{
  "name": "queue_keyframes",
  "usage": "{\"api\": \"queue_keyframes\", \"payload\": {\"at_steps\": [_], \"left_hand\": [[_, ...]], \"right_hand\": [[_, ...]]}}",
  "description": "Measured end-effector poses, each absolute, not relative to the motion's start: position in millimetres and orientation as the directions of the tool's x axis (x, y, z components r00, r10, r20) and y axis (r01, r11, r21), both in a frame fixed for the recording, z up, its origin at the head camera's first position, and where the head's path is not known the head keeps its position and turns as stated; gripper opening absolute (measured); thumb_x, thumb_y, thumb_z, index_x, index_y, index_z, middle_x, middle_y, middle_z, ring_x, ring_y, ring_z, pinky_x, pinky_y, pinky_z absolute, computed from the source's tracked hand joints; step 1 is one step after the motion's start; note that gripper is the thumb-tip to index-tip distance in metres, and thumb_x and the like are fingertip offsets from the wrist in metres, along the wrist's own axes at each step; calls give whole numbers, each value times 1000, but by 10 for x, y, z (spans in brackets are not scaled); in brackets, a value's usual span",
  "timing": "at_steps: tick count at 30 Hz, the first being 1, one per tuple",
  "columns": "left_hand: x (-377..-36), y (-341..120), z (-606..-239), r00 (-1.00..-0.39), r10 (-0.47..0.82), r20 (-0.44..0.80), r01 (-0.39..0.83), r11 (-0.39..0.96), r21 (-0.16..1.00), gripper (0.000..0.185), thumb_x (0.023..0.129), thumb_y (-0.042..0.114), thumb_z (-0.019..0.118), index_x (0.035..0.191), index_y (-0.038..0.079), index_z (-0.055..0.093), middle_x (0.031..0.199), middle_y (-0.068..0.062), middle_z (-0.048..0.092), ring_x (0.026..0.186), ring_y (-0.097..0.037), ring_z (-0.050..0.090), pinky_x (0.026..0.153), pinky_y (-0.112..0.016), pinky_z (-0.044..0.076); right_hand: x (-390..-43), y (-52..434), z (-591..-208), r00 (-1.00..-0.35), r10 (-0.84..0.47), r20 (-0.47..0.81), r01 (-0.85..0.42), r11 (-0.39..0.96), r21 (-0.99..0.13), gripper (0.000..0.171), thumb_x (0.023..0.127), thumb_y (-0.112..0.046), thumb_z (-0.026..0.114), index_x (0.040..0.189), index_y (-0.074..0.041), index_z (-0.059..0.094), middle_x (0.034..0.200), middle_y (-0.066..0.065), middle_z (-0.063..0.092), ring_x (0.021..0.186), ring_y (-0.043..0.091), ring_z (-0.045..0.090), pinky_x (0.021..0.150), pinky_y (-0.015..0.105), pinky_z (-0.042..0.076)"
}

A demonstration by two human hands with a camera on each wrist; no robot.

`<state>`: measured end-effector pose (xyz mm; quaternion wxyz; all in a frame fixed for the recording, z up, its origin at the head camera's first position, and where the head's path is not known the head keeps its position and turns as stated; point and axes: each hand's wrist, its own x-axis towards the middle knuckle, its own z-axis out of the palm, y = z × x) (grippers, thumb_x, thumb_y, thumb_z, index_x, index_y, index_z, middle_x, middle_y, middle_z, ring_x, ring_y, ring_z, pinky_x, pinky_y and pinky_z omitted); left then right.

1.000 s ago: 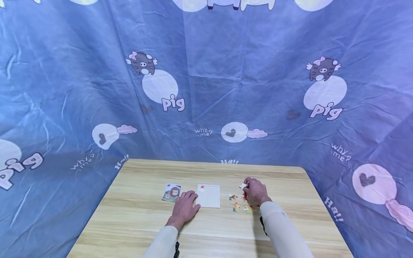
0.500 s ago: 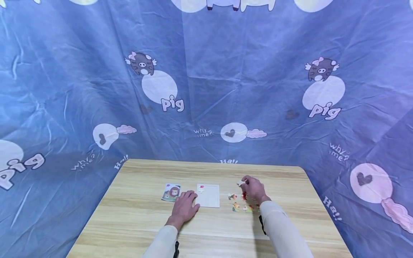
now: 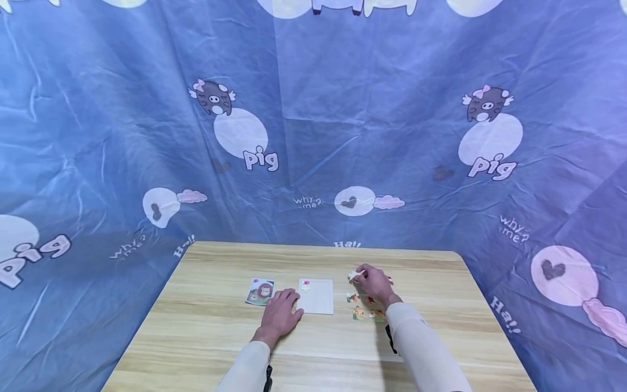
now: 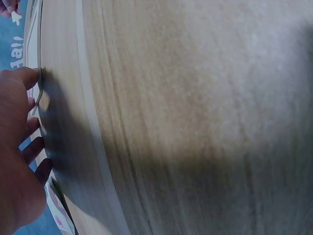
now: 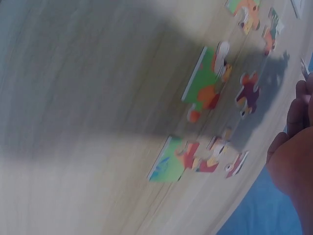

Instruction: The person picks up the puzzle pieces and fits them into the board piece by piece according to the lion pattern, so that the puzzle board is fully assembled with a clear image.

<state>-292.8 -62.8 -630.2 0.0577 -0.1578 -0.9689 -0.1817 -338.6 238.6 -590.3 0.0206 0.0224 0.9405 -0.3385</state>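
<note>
My right hand pinches a small jigsaw piece between thumb and fingers, its light face showing, over the table right of the white puzzle frame. In the right wrist view only the edge of the held piece shows beyond the fingertips. My left hand lies flat at the frame's left side, fingertips at its edge; the left wrist view shows those fingers loosely spread. Inside the frame's upper left corner sit a pink-and-white piece and a white one just below it.
Several loose jigsaw pieces lie under and near my right arm, among them a maroon one and a green-edged one. A lion picture card lies left of the frame. Blue printed cloth hangs behind the wooden table.
My right hand has moved left towards the frame, carrying the jigsaw piece and uncovering a reddish piece behind it. My left hand stays in place.
</note>
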Motion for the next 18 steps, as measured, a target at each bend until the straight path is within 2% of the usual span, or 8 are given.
{"api": "queue_keyframes", "payload": {"at_steps": [7, 18], "left_hand": [[-2922, -623, -6291, -945, 286, 160, 324, 886, 330, 40, 80, 42, 56, 114, 21, 57, 126, -1, 50, 116, -25, 44, 89, -44, 38], [-2910, -616, -6285, -950, 278, 141, 310, 888, 339, 41, 80, 43, 55, 115, 21, 56, 128, 0, 48, 118, -24, 43, 90, -44, 37]], "right_hand": [[-3386, 2255, -5918, -1000, 10, -6, 12, 752, -659, 21, 87, -18, 52, 107, -14, 60, 83, -3, 66, 68, 9, 58, 57, 26, 43], [-3391, 2111, -5942, -1000, 12, 29, -11, 744, -669, 20, 87, -14, 51, 105, -15, 62, 81, -1, 65, 64, 8, 55, 57, 25, 43]]}}
